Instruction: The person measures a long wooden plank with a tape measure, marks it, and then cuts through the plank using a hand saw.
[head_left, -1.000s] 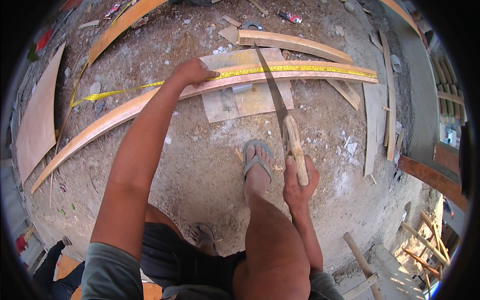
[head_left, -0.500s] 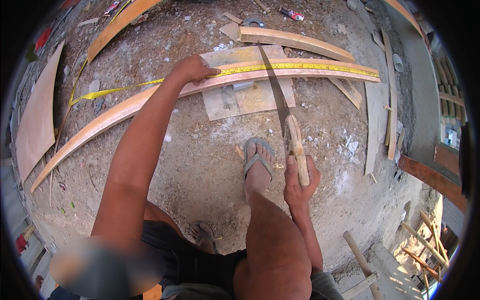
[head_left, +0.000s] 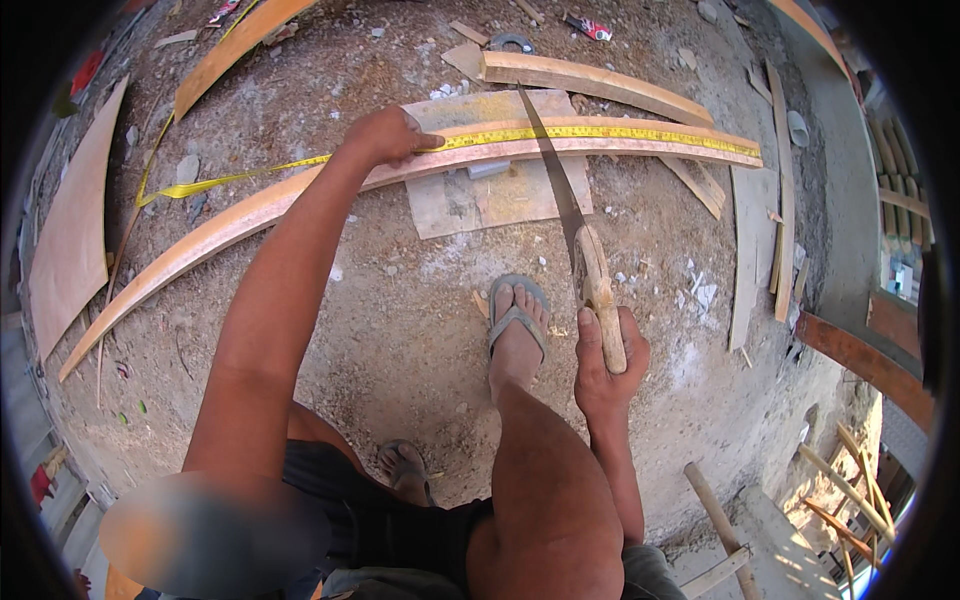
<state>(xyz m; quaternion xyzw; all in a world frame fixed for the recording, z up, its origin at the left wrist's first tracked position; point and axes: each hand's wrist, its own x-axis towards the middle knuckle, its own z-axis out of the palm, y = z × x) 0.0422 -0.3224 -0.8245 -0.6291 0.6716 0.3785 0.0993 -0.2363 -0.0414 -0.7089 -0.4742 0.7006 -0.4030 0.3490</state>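
Note:
A long pale timber batten (head_left: 215, 222) lies across the ground in front of me, its lens-bent right part over a flat board (head_left: 480, 207). Along its top runs a yellow measuring tape (head_left: 610, 133), which trails slack to the left. My left hand (head_left: 382, 137) is closed at the batten, a digit pressing the tape down; its other fingers are partly hidden. My right hand (head_left: 608, 362) grips the wooden handle of a handsaw (head_left: 563, 195). The saw's blade points away from me and crosses over tape and batten; whether it touches them I cannot tell.
Beyond the batten rests a shorter timber piece (head_left: 590, 80). A thin panel (head_left: 80, 220) is on the left, narrow boards (head_left: 750, 250) on the right. My sandalled foot (head_left: 517, 320) stands near the saw handle. Wood scraps and stones litter the dirt.
My right hand and the saw handle have shifted slightly right, so the blade slants a bit more. My left hand stays on the tape and batten.

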